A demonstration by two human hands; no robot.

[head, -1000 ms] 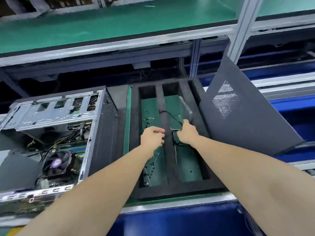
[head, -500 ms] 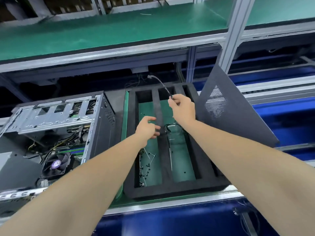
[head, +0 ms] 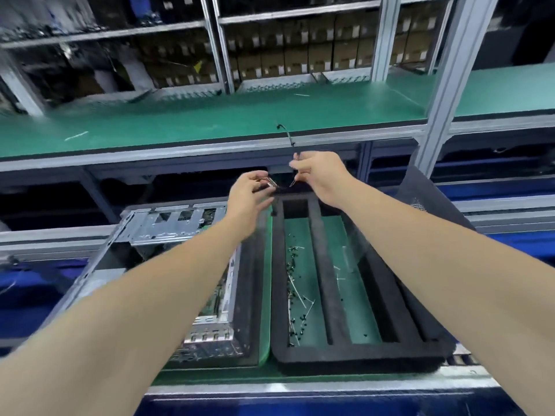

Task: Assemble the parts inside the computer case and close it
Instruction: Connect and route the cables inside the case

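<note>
Both hands are raised above the far end of the black foam tray (head: 354, 360). My right hand (head: 321, 172) pinches a thin black cable (head: 287, 135) whose free end sticks up over the green shelf. My left hand (head: 250, 192) grips the cable's other part, a small bundle of thin wires at its fingertips. The open computer case (head: 174, 226) lies on its side at the left, largely hidden behind my left forearm. The dark side panel (head: 420, 187) leans at the right, behind my right arm.
The tray's green-floored slots hold several small black screws (head: 295, 271) and thin ties. A green shelf (head: 210, 121) runs across just behind my hands, carried by an aluminium post (head: 444, 94) at the right. Racks of boxes stand farther back. Blue conveyor sides run below.
Both hands have risen from inside the tray to above its far end, lifting the cable out. My left hand has taken hold of the cable. The view has tilted upward.
</note>
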